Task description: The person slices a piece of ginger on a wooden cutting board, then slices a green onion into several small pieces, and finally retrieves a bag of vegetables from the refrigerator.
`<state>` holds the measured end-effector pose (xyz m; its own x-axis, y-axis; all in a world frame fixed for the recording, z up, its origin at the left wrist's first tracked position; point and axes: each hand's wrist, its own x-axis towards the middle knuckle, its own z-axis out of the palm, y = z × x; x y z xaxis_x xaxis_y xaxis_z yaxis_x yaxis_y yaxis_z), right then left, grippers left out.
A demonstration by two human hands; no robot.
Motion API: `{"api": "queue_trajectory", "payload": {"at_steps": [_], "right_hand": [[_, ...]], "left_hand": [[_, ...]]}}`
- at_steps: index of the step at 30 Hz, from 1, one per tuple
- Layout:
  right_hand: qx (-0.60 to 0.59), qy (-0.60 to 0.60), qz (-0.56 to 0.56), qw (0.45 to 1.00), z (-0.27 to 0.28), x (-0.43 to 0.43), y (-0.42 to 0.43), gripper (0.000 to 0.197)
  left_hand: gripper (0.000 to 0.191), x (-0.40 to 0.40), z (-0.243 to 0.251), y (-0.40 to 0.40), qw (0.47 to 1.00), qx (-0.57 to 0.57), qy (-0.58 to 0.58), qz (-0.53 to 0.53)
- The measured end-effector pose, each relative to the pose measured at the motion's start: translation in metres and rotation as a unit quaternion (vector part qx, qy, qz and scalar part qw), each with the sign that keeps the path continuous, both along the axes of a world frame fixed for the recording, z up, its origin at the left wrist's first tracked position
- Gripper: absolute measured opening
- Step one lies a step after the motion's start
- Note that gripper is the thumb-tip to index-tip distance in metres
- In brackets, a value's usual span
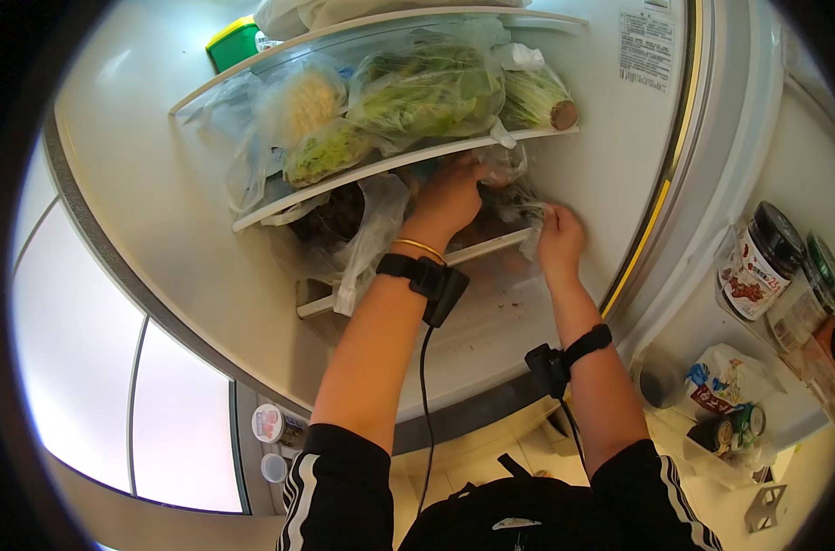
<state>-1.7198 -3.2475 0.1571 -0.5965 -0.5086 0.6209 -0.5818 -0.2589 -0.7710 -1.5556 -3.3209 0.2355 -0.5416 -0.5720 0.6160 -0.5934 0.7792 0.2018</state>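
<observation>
Both my arms reach into an open refrigerator. My left hand point(450, 191) is on the lower glass shelf, just under the front edge of the shelf above; its fingertips are partly hidden against a clear plastic bag point(503, 169). My right hand point(561, 237) pinches the edge of thin clear plastic at the right end of that lower shelf. Left of my left wrist, a whitish plastic bag point(379, 220) hangs over the shelf edge beside a bag with dark contents point(335, 219). What lies deeper on this shelf is too dark to tell.
The shelf above holds bagged leafy greens point(428, 89), a bagged pale vegetable point(311, 103) and a bunch of stalks point(538, 96). A green tub point(235, 45) stands higher up. At right, the open door holds jars point(758, 265), cans point(714, 434) and a printed bag point(724, 379).
</observation>
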Motion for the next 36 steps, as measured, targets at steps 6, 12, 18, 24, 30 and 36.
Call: {"api": "queue_trajectory", "payload": {"at_steps": [6,12,18,24,30,36], "right_hand": [[0.008,-0.047,0.030,0.998,0.004,0.004,0.005,0.022],[0.027,0.072,0.022,0.997,0.013,0.028,0.033,0.018],[-0.016,0.098,0.054,0.994,0.015,0.035,0.037,0.017],[0.012,0.058,0.089,0.994,0.038,0.035,0.051,0.018],[-0.004,0.049,0.076,0.996,0.050,0.034,0.080,0.017],[-0.058,0.035,0.073,0.995,0.046,0.028,0.105,0.016]], "left_hand": [[0.034,-0.002,-0.001,0.004,0.999,-0.027,0.020,0.018],[0.048,-0.004,0.008,0.018,0.996,0.011,-0.030,0.079],[0.067,-0.012,0.014,0.007,0.994,-0.036,-0.030,0.102],[0.055,-0.024,0.021,0.001,0.986,-0.032,-0.050,0.153],[0.042,-0.020,0.018,-0.004,0.989,-0.052,-0.023,0.140],[0.038,-0.020,0.018,-0.005,0.991,-0.013,-0.021,0.131]]}}
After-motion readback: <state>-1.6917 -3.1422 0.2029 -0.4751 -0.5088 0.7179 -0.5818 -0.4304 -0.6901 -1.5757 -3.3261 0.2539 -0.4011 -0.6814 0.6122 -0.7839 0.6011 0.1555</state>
